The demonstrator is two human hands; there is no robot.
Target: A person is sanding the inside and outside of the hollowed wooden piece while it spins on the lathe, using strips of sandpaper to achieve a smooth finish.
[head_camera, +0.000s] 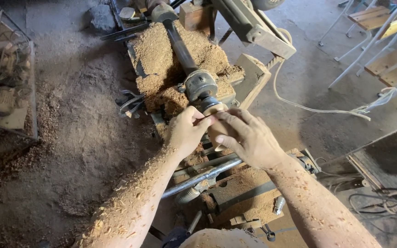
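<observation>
Fingers of the left hand (187,131) and right hand (246,138) close around a pale wooden workpiece (217,128) mounted on the lathe (198,87). Heaped sawdust (161,59) crowds the bed behind; a steel bar (203,177) crosses below the wrists.

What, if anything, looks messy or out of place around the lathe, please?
Wood shavings are heaped over the lathe bed and cling to both forearms. A white cable trails loose across the floor. Both hands, left and right, grip the wooden workpiece.
</observation>
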